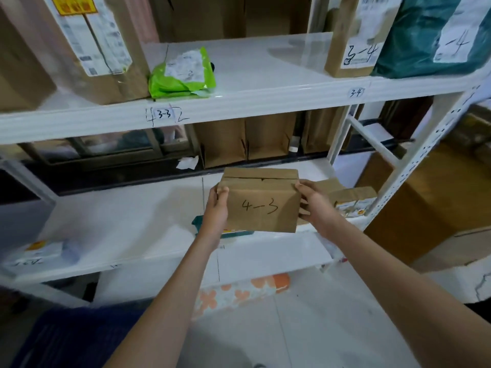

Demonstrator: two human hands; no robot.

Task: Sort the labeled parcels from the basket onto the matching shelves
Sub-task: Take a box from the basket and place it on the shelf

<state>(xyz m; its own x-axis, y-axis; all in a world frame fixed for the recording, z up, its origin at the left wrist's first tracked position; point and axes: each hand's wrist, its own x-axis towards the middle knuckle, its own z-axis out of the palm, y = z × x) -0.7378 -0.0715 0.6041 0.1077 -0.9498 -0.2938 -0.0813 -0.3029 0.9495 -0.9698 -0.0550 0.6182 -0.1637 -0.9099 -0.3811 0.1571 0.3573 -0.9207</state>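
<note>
Here, both hands, left point(215, 210) and right point(313, 206), gripping brown box point(261, 205) marked "4-3"; shelf tags point(164, 114) read "3-3", "3-4"

A single head-worn wide-angle view looks forward and down from close range at a white shelving unit point(239, 102). Both forearms reach up from the bottom edge, and the fingers point(222, 191) sit just below frame centre, the shelf tiers bowing around them.
</note>
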